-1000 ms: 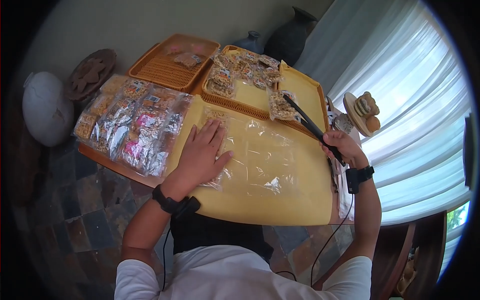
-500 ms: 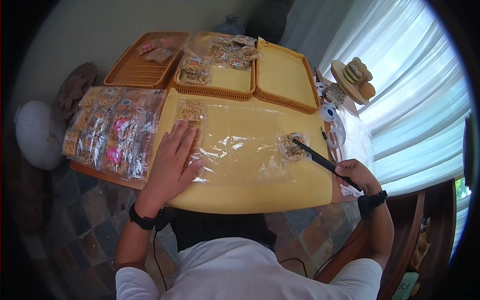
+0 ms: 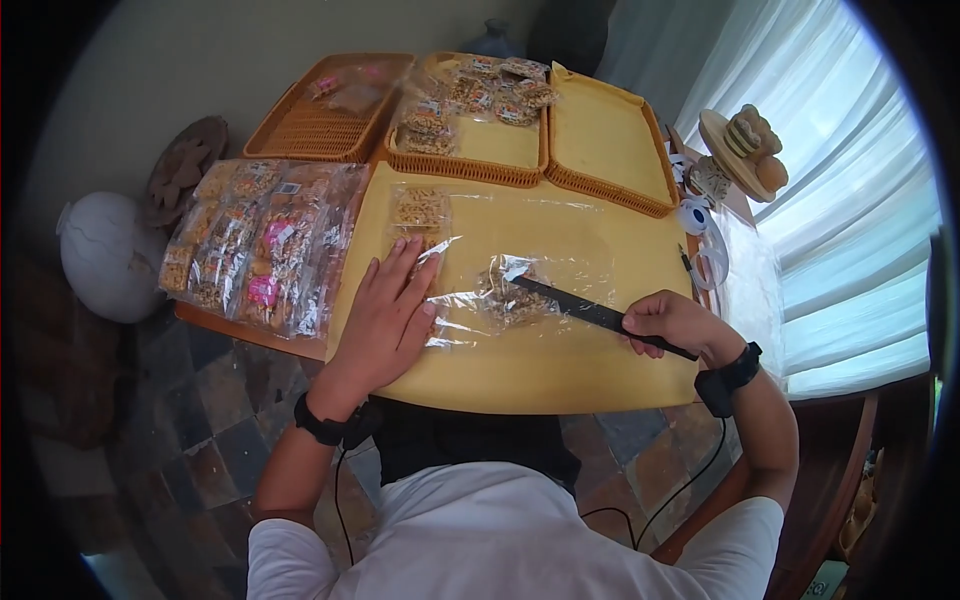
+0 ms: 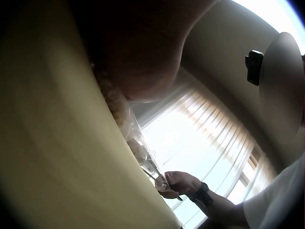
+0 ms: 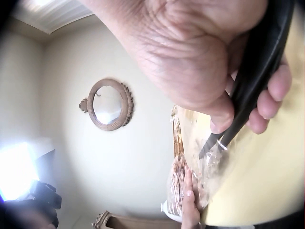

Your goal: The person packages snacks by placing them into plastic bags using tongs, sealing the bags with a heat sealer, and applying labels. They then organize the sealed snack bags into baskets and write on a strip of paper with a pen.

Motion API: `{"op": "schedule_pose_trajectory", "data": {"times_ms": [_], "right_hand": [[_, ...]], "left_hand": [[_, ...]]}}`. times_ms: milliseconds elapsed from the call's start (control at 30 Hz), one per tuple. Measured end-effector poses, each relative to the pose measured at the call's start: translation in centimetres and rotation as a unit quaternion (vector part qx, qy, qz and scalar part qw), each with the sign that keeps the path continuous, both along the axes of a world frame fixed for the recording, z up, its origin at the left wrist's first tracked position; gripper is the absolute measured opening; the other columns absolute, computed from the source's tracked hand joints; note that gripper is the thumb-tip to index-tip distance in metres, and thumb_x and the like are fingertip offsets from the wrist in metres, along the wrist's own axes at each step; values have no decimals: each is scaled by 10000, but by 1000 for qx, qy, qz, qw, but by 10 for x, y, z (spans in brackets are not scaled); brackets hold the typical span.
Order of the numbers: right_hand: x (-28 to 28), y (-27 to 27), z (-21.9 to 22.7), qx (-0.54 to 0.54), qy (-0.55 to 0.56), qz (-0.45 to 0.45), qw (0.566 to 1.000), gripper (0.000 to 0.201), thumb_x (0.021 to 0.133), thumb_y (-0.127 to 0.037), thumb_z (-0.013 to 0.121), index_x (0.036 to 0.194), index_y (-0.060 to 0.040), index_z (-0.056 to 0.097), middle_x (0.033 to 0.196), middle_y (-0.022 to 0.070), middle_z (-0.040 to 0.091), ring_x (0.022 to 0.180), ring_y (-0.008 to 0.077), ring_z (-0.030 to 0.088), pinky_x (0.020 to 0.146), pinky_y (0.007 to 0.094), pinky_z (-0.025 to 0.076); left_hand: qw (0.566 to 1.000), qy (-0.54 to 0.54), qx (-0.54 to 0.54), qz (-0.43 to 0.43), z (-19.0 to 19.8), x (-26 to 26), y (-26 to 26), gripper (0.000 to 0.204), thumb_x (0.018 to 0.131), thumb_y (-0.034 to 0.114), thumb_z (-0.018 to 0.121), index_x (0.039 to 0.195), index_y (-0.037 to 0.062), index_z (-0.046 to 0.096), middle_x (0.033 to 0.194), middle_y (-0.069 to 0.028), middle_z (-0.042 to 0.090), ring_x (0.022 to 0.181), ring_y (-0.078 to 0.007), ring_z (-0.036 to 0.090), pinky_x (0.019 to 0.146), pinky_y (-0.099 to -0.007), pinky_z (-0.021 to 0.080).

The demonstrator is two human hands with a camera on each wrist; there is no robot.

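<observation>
My left hand [image 3: 385, 325] lies with straight fingers on a strip of packed nut snacks [image 3: 421, 208] at the left side of a large clear plastic bag [image 3: 585, 240]. In my right hand [image 3: 672, 325] I grip black tongs [image 3: 585, 311]. Their tips reach a packed nut snack [image 3: 512, 300], which overlaps the middle of the clear bag. The right wrist view shows fingers [image 5: 269, 102] wrapped round the tongs [image 5: 252, 81], with crinkled clear plastic around the tips. Seen from the left wrist, the left palm [image 4: 143, 62] presses low over the snacks.
Filled snack bags [image 3: 255, 250] lie on the table's left. Along the back stand a brown wicker tray [image 3: 310, 130], a lined tray [image 3: 495, 150] with several packs, and another lined tray [image 3: 605, 140]. Tape rolls [image 3: 710, 265] and a wooden stand [image 3: 738, 160] are at the right.
The tongs have brought a nut snack from the middle tray down and leftward to the middle of the clear bag. My left hand stays on the snack strip. The head view has shifted.
</observation>
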State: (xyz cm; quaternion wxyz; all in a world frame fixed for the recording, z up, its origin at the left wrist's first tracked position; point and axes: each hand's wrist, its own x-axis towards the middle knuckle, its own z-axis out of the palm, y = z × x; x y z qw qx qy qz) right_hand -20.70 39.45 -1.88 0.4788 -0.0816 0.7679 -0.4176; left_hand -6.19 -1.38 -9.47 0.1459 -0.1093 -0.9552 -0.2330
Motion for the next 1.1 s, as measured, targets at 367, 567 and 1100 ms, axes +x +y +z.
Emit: {"op": "schedule_pose_trajectory", "data": {"times_ms": [367, 567, 1100], "right_hand": [[-18, 27, 41, 98, 82, 116, 985, 283, 1053, -281, 726, 1018, -6, 779, 784, -4, 728, 644, 64, 616, 606, 243, 494], [0, 6, 25, 86, 115, 128, 981, 162, 1023, -164, 734, 1047, -10, 776, 815, -18, 742, 679, 62, 627, 630, 250, 502], [-47, -31, 8, 55, 265, 103, 957, 256, 981, -259, 778, 965, -4, 769, 756, 26, 707, 666, 109, 628, 650, 293, 514]], "left_hand": [[1000, -10, 11, 2, 3, 2, 2, 595, 1080, 229, 494, 1645, 58, 424, 1728, -202, 348, 1606, -429, 303, 1301, -593, 203], [1000, -9, 11, 6, 1, 2, 2, 614, 1056, 205, 502, 1648, 62, 422, 1723, -193, 363, 1608, -416, 306, 1303, -593, 195], [999, 3, -31, -38, 13, 18, 15, 643, 1043, 376, 617, 1599, 79, 493, 1706, -174, 405, 1595, -360, 361, 1299, -549, 241]]}}
